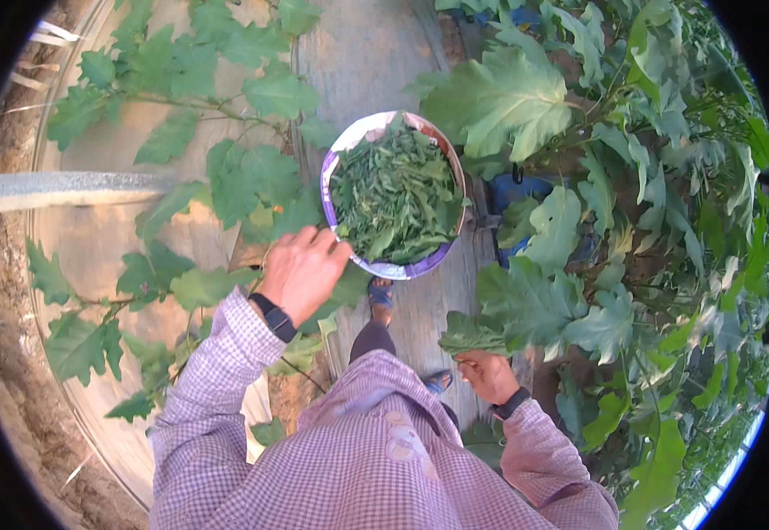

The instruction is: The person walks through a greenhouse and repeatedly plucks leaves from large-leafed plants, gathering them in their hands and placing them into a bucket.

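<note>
In front of me is a round bucket [435,260] with a purple and white rim, filled with a heap of cut green leaves [398,192]. My left hand [308,268] is at the bucket's lower left edge, back of the hand up. Its fingers bend downward near the rim, and their undersides are hidden, so whether they grip anything does not show. Lower right, the bent fingers of my right hand [490,374] pinch a broad green leaf [472,334] at its lower end. That leaf sits beside the lobed foliage of the right-hand plants [533,301].
Leafy, eggplant-like plants [265,175] spread over pale ground sheeting [99,245] on the left. Dense foliage [676,165] crowds the right side. A blue object [520,189] shows partly behind leaves. My sandalled feet [380,295] stand on a greyish strip [371,53] between the rows.
</note>
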A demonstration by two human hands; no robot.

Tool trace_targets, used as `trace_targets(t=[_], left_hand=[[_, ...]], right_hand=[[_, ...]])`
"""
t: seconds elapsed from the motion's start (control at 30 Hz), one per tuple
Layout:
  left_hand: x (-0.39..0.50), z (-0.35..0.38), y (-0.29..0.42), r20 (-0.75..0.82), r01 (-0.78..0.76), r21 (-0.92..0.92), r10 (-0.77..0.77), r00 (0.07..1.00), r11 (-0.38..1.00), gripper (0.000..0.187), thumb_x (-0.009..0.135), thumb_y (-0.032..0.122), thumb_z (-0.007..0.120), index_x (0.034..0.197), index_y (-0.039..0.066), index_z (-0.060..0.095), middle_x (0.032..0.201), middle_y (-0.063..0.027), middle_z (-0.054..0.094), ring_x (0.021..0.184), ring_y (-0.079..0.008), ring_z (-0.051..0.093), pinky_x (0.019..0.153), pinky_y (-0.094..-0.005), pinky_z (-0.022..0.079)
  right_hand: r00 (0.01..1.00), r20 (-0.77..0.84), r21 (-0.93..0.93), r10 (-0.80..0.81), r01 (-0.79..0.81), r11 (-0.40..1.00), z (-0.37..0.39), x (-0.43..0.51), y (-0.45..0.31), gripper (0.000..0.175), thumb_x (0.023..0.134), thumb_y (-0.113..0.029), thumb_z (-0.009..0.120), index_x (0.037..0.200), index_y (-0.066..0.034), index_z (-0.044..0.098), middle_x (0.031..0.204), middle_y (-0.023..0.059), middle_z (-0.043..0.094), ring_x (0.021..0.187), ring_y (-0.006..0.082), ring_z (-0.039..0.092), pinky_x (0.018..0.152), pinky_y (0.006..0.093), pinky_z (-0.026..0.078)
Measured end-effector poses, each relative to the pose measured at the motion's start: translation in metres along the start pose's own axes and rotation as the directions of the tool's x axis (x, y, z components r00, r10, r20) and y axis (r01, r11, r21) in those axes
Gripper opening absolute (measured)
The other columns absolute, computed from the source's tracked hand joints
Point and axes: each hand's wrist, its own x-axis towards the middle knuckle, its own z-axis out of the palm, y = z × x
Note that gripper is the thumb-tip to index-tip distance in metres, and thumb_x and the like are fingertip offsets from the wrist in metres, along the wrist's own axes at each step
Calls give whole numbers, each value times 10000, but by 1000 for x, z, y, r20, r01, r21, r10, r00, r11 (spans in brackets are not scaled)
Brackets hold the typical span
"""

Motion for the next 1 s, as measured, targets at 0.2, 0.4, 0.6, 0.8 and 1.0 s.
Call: trace_targets(t=[0.2, 0.4, 0.6, 0.8, 1.0], left_hand=[[-51, -161, 262, -58, -446, 132, 456, 888, 885, 83, 723, 168, 671, 720, 93, 637, 740, -21, 635, 793, -183, 647, 663, -340, 507], [-94, -234, 495, 30, -752, 77, 753, 658, 654, 107, 704, 156, 710, 724, 82, 636, 734, -36, 623, 758, -203, 642, 644, -353, 505], [-128, -208, 682, 153, -916, -8, 906, 395, 401, 142, 685, 144, 749, 729, 71, 635, 727, -51, 611, 724, -222, 637, 625, -366, 503], [-147, -198, 810, 219, -979, -118, 966, 139, 168, 182, 667, 132, 788, 733, 60, 634, 721, -66, 600, 690, -242, 633, 606, -379, 501], [-139, -189, 866, 224, -927, -350, 973, 53, 131, 225, 648, 120, 827, 738, 49, 633, 715, -81, 588, 656, -261, 628, 587, -392, 498]], right_hand=[[810, -493, 164, 317, -271, 949, -30, -324, 99, 214, 957, -78, 600, 1075, 72, 697, 783, 116, 728, 692, 162, 725, 650, 291, 562], [387, -564, 440, 729, -607, 662, 85, -643, 248, 221, 907, -66, 585, 1024, 63, 721, 785, 121, 741, 647, 172, 724, 606, 306, 575], [73, -73, 957, 995, -275, 91, 330, -757, 339, 214, 949, -53, 594, 1074, 73, 714, 851, 168, 747, 656, 223, 728, 556, 327, 586], [303, -136, 887, 943, -386, 252, 489, -694, 290, 296, 902, -235, 717, 1041, 24, 759, 917, 167, 781, 813, 211, 743, 745, 361, 571], [243, -226, 926, 943, -248, 286, 399, -669, 265, 310, 918, -259, 690, 1088, -5, 748, 861, 154, 768, 781, 256, 749, 738, 379, 572]])
